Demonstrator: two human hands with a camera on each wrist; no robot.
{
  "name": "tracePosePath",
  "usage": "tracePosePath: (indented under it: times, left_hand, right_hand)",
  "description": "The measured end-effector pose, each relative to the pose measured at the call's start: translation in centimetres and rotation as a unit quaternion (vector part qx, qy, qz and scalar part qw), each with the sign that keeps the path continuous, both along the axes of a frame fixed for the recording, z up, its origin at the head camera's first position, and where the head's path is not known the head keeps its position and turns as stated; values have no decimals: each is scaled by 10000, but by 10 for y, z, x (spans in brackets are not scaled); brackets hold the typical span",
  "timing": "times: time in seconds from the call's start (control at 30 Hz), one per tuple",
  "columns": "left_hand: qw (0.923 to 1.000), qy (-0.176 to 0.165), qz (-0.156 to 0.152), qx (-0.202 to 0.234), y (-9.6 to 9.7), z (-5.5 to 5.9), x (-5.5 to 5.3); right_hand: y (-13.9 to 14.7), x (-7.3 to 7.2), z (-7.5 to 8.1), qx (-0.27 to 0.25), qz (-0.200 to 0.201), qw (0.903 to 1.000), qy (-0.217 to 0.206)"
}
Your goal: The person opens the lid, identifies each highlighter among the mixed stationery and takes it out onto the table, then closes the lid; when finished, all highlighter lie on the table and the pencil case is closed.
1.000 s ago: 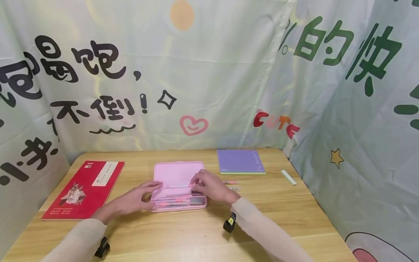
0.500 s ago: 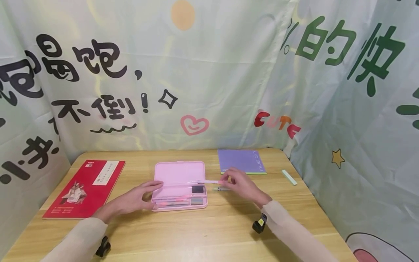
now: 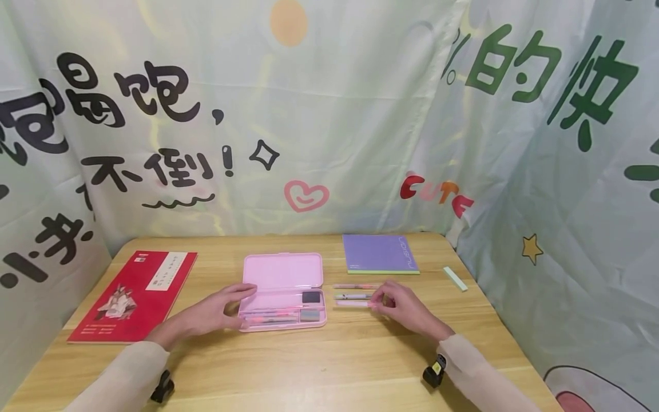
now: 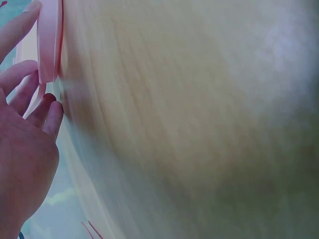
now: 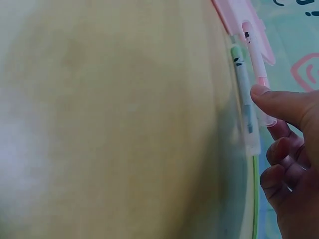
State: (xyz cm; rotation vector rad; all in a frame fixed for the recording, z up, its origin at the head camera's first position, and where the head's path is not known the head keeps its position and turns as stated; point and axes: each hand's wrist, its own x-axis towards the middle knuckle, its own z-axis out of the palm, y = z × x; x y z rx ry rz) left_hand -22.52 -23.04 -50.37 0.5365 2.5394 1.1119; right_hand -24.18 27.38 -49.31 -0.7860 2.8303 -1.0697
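Note:
A pink pencil case lies with its lid raised, pens in its front compartment. My left hand holds its left end, thumb at the front corner and fingers near the hinge. To the right of the case, my right hand pinches a white-and-pink pen by one end between thumb and fingers. Just behind this pen are a green-and-white pen and a pinkish pen, roughly parallel to it. The right wrist view shows the green-and-white pen alongside the held one.
A black block and a grey block sit in the case's right compartments. A red booklet lies at left, a purple notebook at the back right. Near the right edge is a pale green strip. Printed cloth hangs behind the table.
My right hand has drawn the white-and-pink pen out of the case and carried it right, then toward the front of the other two pens. My left hand has stayed on the case.

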Motion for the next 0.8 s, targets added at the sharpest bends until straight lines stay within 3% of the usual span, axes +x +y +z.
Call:
tracePosePath:
  times: [0.43, 0.8]
  left_hand:
    - [10000, -30, -7, 14, 1, 3, 2]
    - [9997, 186, -165, 67, 2, 7, 4]
  right_hand:
    - [6, 2, -10, 45, -20, 9998, -183]
    - [4, 2, -11, 97, -117, 9995, -261]
